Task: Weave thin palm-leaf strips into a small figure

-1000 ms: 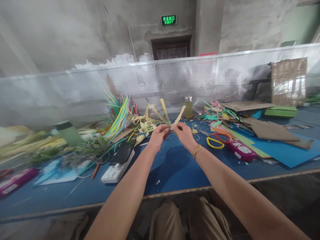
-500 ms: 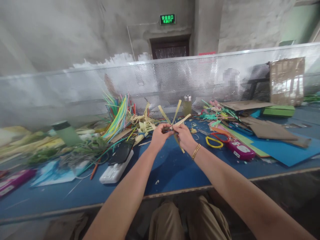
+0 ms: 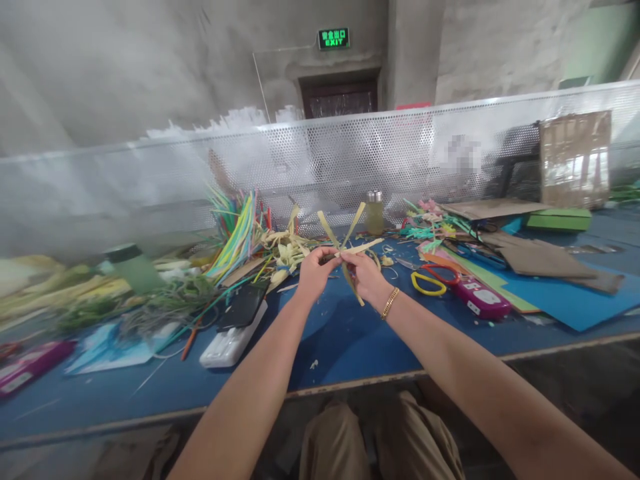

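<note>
Bare grey concrete makes the wall (image 3: 140, 73) facing me, rough and streaked, and before it runs a partition (image 3: 345, 150) of shiny metal pierced with small round holes. My desk (image 3: 365, 347) is blue and flat, with a worn, pale edge. On my right a blue paper sheet (image 3: 585, 310) lies smooth, partly under stiff brown cardboard (image 3: 545, 261); on my left fans a sheaf of thin coloured stems (image 3: 236, 240), next to dry, curled pale yellow pieces (image 3: 287, 261). The flat, ribbon-like yellow strips (image 3: 327, 228) are in my hands, above the middle of the desk. They splay from one crossing: two rise like a V, a paler one reaches out to the right, and one slants down beside my right palm. My left hand (image 3: 316, 272) and right hand (image 3: 367, 273) both pinch that crossing, fingers nearly meeting; they hide how the strips are joined. Near my right wrist lie scissors (image 3: 429, 284) with looped yellow and red handles. Round that wrist sits a gold-coloured bracelet (image 3: 390, 304) of chunky links.
</note>
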A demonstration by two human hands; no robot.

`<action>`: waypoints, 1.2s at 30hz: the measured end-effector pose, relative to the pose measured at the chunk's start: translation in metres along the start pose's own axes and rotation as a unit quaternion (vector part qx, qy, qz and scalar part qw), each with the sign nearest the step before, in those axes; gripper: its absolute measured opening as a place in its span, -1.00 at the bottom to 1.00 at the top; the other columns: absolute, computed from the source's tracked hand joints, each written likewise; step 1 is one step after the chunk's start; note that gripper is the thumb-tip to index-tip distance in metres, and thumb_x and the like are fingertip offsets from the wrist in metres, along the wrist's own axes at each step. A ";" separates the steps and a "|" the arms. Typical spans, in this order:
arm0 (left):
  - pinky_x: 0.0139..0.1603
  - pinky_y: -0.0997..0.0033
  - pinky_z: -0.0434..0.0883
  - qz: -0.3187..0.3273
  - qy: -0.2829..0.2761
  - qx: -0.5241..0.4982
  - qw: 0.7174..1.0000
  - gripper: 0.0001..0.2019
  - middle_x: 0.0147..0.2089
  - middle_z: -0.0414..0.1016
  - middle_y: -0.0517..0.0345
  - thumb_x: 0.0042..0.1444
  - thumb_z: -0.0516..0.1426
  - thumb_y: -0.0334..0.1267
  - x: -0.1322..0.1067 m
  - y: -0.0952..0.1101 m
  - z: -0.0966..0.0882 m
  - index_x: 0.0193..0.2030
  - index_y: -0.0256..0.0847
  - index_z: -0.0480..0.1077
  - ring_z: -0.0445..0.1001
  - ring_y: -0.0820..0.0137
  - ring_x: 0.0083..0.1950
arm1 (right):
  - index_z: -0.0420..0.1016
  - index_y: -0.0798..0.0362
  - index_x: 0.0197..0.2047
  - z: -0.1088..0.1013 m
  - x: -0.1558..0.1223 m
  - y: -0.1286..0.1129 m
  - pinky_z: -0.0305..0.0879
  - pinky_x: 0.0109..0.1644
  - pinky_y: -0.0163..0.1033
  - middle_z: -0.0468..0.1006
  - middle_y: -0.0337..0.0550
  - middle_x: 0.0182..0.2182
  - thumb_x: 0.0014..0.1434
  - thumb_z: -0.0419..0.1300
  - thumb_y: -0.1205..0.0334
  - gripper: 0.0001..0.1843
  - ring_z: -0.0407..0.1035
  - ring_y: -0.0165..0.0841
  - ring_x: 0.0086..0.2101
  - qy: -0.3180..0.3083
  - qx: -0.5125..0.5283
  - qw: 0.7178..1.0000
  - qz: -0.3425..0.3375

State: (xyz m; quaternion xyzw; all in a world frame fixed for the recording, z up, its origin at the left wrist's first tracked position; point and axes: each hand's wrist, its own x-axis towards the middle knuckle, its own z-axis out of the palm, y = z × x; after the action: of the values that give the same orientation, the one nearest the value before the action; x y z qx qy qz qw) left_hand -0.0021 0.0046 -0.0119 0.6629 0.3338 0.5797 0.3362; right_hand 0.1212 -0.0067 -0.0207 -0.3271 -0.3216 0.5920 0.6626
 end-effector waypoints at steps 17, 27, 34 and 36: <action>-0.36 0.50 0.28 -0.039 -0.036 -0.124 0.991 -0.84 -0.44 0.37 0.30 -0.10 0.26 -0.27 0.002 -0.010 0.000 -0.35 -0.19 0.41 0.31 0.51 -0.43 | 0.41 0.06 -0.47 0.001 0.000 0.002 0.14 -0.45 -0.32 0.44 -0.35 -0.59 -0.27 0.41 0.16 -0.70 0.25 -0.49 -0.56 -0.044 -0.017 0.996 -0.075; -0.29 0.45 0.29 -0.004 -0.040 -0.030 0.999 -0.78 -0.42 0.41 0.26 -0.16 0.32 -0.24 0.003 -0.001 -0.004 -0.35 -0.22 0.44 0.33 0.48 -0.39 | 0.45 0.07 -0.49 0.002 -0.005 -0.002 0.12 -0.46 -0.32 0.45 -0.30 -0.60 -0.28 0.40 0.17 -0.73 0.24 -0.48 -0.54 -0.021 -0.028 0.998 -0.053; -0.33 0.46 0.25 -0.009 -0.102 -0.072 0.992 -0.79 -0.48 0.31 0.29 -0.07 0.28 -0.17 0.001 -0.003 -0.006 -0.40 -0.22 0.37 0.26 0.49 -0.42 | 0.47 0.08 -0.51 0.004 -0.005 -0.004 0.19 -0.36 -0.31 0.47 -0.29 -0.58 -0.31 0.40 0.17 -0.73 0.26 -0.47 -0.50 -0.047 -0.019 0.996 -0.070; -0.33 0.46 0.25 -0.005 -0.100 -0.073 0.992 -0.78 -0.47 0.33 0.29 -0.06 0.28 -0.17 0.001 -0.004 -0.005 -0.38 -0.21 0.36 0.27 0.49 -0.41 | 0.46 0.07 -0.49 0.004 -0.005 -0.005 0.20 -0.34 -0.30 0.47 -0.29 -0.56 -0.28 0.40 0.15 -0.72 0.27 -0.47 -0.48 -0.052 -0.022 0.995 -0.082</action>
State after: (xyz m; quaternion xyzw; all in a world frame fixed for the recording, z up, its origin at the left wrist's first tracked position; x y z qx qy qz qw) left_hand -0.0072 0.0086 -0.0143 0.6897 0.2585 0.5314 0.4185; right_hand 0.1208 -0.0120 -0.0146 -0.2830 -0.3946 0.5448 0.6836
